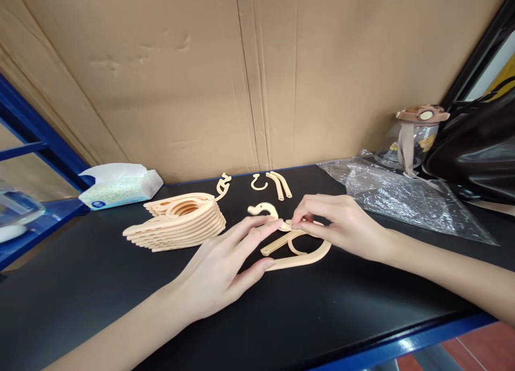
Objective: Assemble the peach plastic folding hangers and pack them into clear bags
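Note:
A cream plastic folding clothes hanger lies on the black table, with its hook towards the back left. My left hand holds its left side, the fingertips at the base of the hook and the thumb on the near edge. Opposite, my right hand pinches the hanger's upper part between thumb and fingers; those fingers cover the exact spot. Just left of my left hand stands a stack of folded hangers of the same colour.
Behind the hanger lie a loose hook, two loose hanger arms and small hanger pieces. A tissue pack sits back left. Clear plastic bag, bottle and black bag occupy the right. Cardboard walls the back.

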Available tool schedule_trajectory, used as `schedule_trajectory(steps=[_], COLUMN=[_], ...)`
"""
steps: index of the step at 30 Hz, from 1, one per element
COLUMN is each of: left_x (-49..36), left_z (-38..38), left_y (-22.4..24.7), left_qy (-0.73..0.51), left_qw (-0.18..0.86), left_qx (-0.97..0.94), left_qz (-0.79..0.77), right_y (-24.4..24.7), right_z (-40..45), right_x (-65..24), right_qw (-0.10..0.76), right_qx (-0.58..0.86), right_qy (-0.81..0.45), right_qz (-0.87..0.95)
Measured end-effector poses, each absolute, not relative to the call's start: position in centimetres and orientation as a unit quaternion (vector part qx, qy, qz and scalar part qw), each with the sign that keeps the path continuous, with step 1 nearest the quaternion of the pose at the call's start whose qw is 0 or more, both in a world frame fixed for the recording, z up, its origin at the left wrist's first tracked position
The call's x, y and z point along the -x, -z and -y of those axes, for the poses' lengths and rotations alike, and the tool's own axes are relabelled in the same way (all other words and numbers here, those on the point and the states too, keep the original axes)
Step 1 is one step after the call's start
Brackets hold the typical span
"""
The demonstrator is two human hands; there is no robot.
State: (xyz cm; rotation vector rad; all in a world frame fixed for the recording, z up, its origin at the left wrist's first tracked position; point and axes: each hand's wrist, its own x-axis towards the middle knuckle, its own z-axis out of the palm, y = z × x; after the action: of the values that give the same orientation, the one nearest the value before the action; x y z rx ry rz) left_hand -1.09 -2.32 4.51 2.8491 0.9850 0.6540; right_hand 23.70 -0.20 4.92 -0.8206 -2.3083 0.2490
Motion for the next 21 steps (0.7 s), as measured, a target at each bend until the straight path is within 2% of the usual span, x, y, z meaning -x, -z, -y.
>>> schedule_trajectory(steps=[4,14,21], left_x=[1.2,1.5,1.2], left_z=[2.4,2.5,3.1], left_y=[-4.7,-4.3,-4.7], left_qy=[-0.229,-0.234,-0.246], left_qw=[0.036,0.077,0.151], left_qx=[-0.915,-0.910,-0.882], left_qz=[-0.331,-0.334,-0.372], right_y=[-4.5,-4.3,-4.6], right_z=[1.2,1.9,2.5], right_x=[-23.3,-22.9,-22.1], right_qw=[0.352,0.415,0.372], right_qx=[0.293,0.218,0.196], right_qy=[-0.135,-0.086,-0.034], right_qz=[0.879,0.879,0.907])
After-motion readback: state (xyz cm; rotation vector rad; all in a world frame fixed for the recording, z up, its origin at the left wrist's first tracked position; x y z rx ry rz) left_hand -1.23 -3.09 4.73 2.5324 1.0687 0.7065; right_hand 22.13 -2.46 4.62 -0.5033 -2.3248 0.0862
